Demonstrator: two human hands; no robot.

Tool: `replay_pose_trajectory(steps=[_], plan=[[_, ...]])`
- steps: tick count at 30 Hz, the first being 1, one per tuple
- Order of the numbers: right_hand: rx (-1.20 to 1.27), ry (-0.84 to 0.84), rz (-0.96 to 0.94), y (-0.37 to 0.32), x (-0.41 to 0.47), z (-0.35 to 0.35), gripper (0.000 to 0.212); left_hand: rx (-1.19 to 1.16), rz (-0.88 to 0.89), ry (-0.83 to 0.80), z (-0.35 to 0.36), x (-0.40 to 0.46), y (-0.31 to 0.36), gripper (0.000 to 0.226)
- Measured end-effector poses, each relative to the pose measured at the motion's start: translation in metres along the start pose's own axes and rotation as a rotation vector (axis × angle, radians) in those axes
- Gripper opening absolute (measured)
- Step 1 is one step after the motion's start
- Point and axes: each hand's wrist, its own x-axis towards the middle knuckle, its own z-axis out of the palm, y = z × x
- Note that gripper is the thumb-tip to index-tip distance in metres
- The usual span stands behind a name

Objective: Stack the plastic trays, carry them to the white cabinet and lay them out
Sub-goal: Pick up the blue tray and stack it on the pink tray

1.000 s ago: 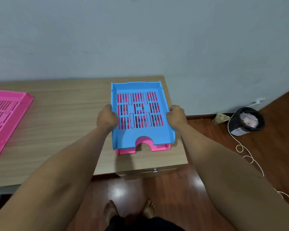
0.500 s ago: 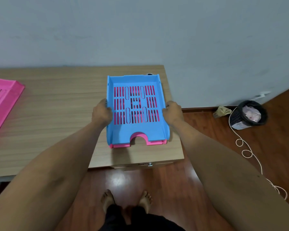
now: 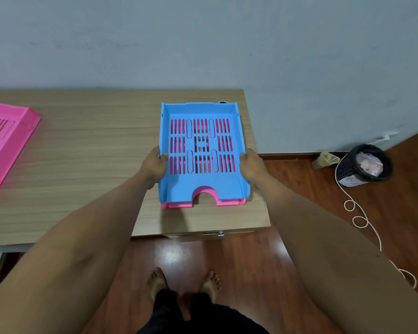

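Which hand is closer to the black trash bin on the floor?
The right hand. It grips the blue tray's right edge, the side facing the black trash bin. The left hand holds the tray's left edge, farther from the bin.

Your wooden desk (image 3: pixel 82 165) fills the left and centre of the frame. A pink tray (image 3: pixel 7 145) lies at its far left edge. Toward the right end sits a second pink tray (image 3: pixel 179 204), visible at the near edge beneath the blue tray (image 3: pixel 200 189) nested on it.
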Motion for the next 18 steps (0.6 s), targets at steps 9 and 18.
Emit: replay_pose_trajectory(steps=[9,18], plan=[[-0.098,0.126,-0.03,-0.016,0.001,0.002,0.027,0.105,0.021,0.06,-0.01,0.001,0.003,0.065],[-0.233,0.106,-0.343,-0.103,0.008,0.035,0.045,0.303,0.123,0.273,-0.083,-0.001,0.017,0.064]])
